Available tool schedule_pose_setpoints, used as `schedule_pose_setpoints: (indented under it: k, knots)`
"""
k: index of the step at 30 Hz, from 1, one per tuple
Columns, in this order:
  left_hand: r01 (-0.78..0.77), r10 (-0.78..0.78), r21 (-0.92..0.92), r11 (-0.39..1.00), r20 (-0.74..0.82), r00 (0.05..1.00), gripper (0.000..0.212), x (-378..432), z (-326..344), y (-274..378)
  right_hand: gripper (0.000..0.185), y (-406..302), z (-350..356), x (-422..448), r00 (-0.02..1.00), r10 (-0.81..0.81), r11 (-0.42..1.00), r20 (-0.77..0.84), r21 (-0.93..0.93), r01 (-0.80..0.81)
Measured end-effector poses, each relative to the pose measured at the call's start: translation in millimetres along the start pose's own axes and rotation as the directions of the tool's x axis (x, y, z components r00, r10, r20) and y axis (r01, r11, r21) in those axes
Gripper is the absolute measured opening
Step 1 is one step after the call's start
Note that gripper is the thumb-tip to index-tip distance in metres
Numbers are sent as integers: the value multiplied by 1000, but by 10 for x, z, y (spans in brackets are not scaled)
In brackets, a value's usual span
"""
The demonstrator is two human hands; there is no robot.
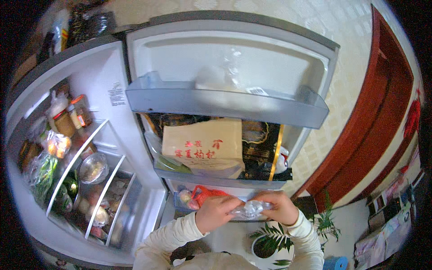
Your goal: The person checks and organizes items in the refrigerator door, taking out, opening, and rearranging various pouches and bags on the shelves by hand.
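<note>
Between both hands is a crumpled clear plastic bag (252, 209). My left hand (219, 212) grips its left end, and my right hand (280, 206) pinches its right end. What the bag contains, if anything, I cannot tell. Both hands are in front of the opened refrigerator door (233, 44), low by its bottom shelf. Close to my left hand, a red net or bag (206, 193) lies on that shelf beside some pale round items. Higher up, the middle door shelf carries a tan paper bag (202, 145) with red writing, next to a black and gold package (258, 152).
At left the fridge's glass shelves (79, 163) bear jars, a plastic-covered bowl (93, 168) and bagged leafy greens (42, 172). A clear door bin (229, 101) spans the upper door. A potted plant (265, 245) stands below my right arm. A red-brown door (351, 135) is at right.
</note>
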State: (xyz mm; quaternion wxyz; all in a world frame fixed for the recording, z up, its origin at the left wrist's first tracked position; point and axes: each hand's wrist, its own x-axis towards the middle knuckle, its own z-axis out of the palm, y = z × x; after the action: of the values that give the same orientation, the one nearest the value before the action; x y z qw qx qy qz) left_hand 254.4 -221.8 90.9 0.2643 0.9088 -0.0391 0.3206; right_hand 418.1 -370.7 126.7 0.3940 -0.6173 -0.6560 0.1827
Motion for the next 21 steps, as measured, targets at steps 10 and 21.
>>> schedule_pose_setpoints:
  k: [10,21]
  knots:
    - [-228,261,193,955,-170,950,25,465,-1126,352,22,-1063,-484,676,942,-334,913,24,-240,329]
    - [-217,242,339,916,-32,970,24,392,-994,300,16,-805,-401,660,963,-259,957,74,-113,266]
